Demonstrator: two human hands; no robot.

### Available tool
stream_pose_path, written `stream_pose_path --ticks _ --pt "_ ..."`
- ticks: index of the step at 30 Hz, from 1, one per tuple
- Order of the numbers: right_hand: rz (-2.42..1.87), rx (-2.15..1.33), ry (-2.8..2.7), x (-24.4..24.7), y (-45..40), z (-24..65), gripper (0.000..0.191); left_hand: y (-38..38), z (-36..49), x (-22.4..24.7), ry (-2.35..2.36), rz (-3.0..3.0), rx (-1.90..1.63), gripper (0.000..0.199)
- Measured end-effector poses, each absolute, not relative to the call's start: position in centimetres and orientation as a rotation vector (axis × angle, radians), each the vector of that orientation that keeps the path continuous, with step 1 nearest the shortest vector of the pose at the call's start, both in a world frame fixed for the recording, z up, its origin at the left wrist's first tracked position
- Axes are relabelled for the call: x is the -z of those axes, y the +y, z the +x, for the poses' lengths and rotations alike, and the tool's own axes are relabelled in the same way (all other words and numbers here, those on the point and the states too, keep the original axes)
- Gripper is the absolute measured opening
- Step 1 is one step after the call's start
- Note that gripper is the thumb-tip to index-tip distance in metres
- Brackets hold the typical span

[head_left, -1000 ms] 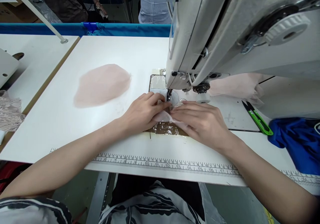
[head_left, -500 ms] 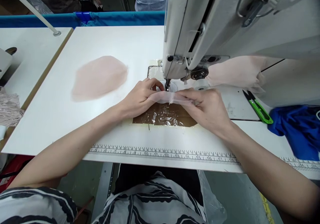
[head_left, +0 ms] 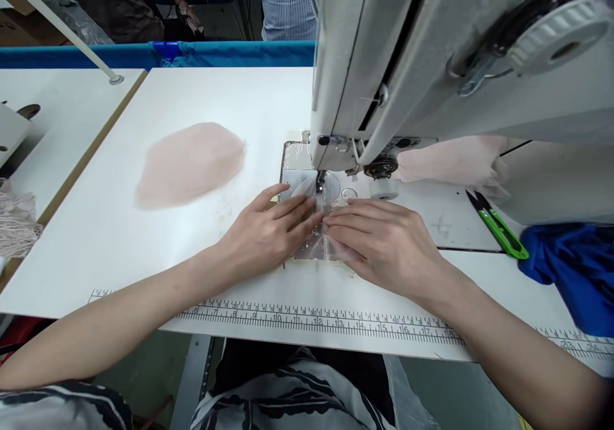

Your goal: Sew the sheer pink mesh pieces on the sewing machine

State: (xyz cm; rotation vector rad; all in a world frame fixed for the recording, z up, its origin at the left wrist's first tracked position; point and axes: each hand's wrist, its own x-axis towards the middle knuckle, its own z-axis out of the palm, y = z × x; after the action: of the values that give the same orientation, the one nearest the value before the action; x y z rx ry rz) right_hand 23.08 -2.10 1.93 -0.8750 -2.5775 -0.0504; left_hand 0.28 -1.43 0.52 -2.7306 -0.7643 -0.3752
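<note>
A piece of sheer pale fabric (head_left: 327, 249) lies under the presser foot (head_left: 320, 180) of a white sewing machine (head_left: 388, 52), with a seam running toward me. To the left of that seam, my left hand (head_left: 268, 233) rests flat on the fabric, fingers spread. My right hand (head_left: 391, 233) lies to its right, fingers stretched out and pressing the cloth, fingertips close to those of the left. Both hands are open, just in front of the needle area. My fingers cover part of the fabric and the taped plate below.
A pale pink fabric piece (head_left: 192, 164) lies at left. More pink fabric (head_left: 451, 159) sits behind the machine head. Green thread snips (head_left: 501, 228) and blue cloth (head_left: 570, 270) are at right. A ruler strip (head_left: 297, 321) runs along the front edge. A person in stripes (head_left: 288, 7) is beyond.
The fabric that both hands held raised before the foot now lies flat under it. My hands have gone from pinching it to lying flat on it. The view has tilted slightly.
</note>
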Motion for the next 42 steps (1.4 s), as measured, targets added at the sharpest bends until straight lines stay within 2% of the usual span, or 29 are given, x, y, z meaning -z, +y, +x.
stream_pose_path --ticks 22,42 --pt "-0.935 0.118 -2.508 -1.3 -1.5 22.9 0.023 0.0 0.2 -0.4 -0.861 -2.792 0.403 0.032" --pt "-0.818 0.430 -2.521 -0.3 -1.4 22.6 0.020 0.3 -0.3 -0.4 -0.771 -2.774 0.513 0.030"
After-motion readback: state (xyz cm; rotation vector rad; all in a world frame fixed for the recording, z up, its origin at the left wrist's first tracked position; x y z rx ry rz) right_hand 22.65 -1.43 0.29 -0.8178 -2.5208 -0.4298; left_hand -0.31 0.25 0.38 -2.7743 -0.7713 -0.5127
